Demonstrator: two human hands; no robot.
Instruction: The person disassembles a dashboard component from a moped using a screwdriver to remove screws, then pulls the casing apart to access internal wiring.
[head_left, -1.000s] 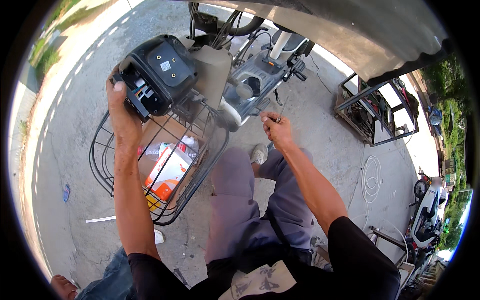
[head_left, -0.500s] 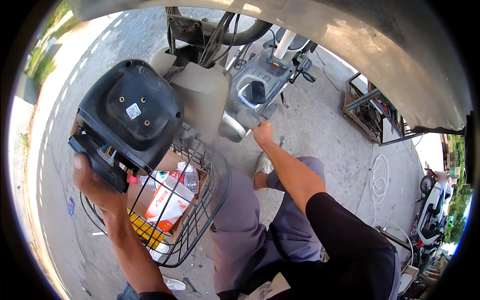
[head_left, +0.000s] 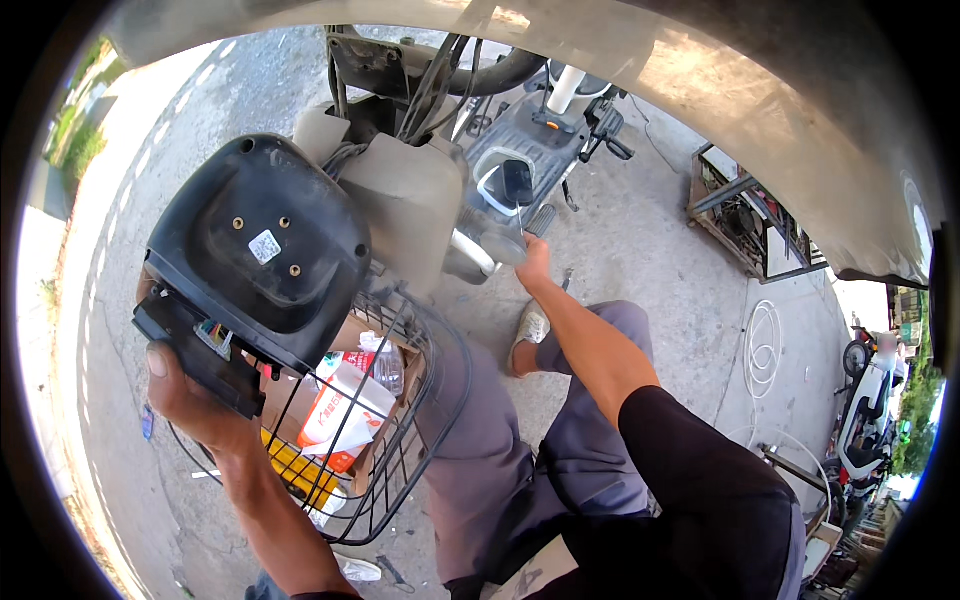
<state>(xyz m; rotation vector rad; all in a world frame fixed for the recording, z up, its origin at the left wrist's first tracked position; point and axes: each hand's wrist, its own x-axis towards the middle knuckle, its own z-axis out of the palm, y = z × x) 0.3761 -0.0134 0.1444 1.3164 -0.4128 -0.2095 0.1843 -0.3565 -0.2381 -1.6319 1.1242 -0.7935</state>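
Observation:
My left hand (head_left: 192, 400) is closed around the lower left edge of a black plastic housing (head_left: 262, 290), held above a wire basket. The housing has brass screw holes, a small square label, and a side opening with coloured wires (head_left: 213, 334). Beside it is the beige front body (head_left: 405, 205) of an electric scooter, with cables running up from it. My right hand (head_left: 535, 262) is a closed fist, low beside a round grey translucent part (head_left: 503, 242). A thin rod seems to rise from the fist; what it grips is too small to tell.
The black wire basket (head_left: 452, 415) holds a cardboard box, an orange-and-white carton (head_left: 345, 410) and a clear bottle (head_left: 388, 370). Behind stands another scooter's footboard (head_left: 540, 140). On the right are a metal-framed crate (head_left: 735, 225), a coiled white hose (head_left: 762, 350) and a parked scooter (head_left: 862, 420).
The housing and my left hand sit slightly lower in view. My right fist has shifted slightly to the right, still closed. Both grips look the same.

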